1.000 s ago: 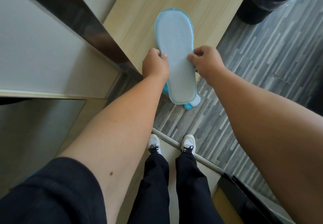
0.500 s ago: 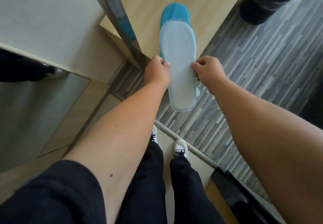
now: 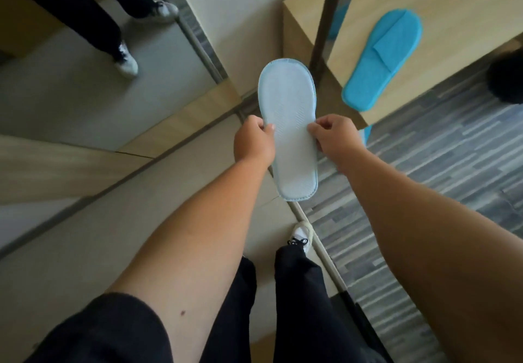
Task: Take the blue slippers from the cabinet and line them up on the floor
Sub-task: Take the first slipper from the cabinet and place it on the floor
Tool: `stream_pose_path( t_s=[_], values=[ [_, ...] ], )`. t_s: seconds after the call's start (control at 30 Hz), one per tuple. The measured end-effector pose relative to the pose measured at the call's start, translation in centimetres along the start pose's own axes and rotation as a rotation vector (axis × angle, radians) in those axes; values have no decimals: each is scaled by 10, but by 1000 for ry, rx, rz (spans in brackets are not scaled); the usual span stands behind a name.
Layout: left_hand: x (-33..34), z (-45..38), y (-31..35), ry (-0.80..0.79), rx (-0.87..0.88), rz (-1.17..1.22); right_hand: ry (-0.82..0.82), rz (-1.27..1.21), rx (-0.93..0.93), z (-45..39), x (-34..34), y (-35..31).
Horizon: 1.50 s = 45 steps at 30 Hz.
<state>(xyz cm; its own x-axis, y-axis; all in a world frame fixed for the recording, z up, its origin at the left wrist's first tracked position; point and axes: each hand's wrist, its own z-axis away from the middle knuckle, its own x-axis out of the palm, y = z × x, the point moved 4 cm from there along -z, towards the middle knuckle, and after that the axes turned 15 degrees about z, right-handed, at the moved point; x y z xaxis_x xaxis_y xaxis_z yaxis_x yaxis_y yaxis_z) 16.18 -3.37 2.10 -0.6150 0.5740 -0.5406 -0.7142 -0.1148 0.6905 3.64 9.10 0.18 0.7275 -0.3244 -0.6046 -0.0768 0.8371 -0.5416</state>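
I hold one blue slipper [image 3: 288, 124] sole-up in the air in front of me; its pale ribbed sole faces the camera. My left hand [image 3: 253, 141] pinches its left edge and my right hand [image 3: 335, 139] pinches its right edge, both near the middle. A second blue slipper [image 3: 382, 59] lies flat, upper side up, on the light wooden cabinet surface [image 3: 441, 0] to the upper right, its heel end at the front edge.
A mirrored panel [image 3: 85, 85] on the left reflects my legs. A metal frame post [image 3: 325, 22] stands between the held slipper and the cabinet. Grey striped floor [image 3: 438, 164] lies to the right; a dark bin [image 3: 506, 79] sits at the right edge. My shoe [image 3: 301, 235] is below.
I lifted the upper slipper off the other and brought it left, away from the cabinet. The second slipper stays on the wooden surface, uncovered. The view swung left.
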Motion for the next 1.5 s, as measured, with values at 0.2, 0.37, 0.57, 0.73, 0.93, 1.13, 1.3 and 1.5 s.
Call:
stream_pose_path(
  t_s=[0.2, 0.37, 0.57, 0.73, 0.93, 1.13, 1.3, 1.5],
  values=[
    [-78, -24, -58, 121, -72, 103, -117, 72, -103, 8, 74, -65],
    [-124, -49, -123, 194, -164, 178, -177, 89, -99, 12, 146, -99],
    [-150, -75, -188, 177, -190, 246, -32, 242, -170, 16, 219, -123],
    [-146, -84, -217, -31, -270, 669, -37, 322, -295, 25, 273, -130],
    [-149, -105, -254, -126, -333, 695, -241, 429, -381, 21, 318, -124],
    [-146, -122, -278, -157, -316, 647, -273, 614, -479, 0, 341, -117],
    [-135, -132, -293, -195, -325, 629, -300, 645, -485, -7, 347, -110],
    [-133, -143, -311, -190, -348, 634, -261, 543, -430, -12, 351, -104]
  ],
)
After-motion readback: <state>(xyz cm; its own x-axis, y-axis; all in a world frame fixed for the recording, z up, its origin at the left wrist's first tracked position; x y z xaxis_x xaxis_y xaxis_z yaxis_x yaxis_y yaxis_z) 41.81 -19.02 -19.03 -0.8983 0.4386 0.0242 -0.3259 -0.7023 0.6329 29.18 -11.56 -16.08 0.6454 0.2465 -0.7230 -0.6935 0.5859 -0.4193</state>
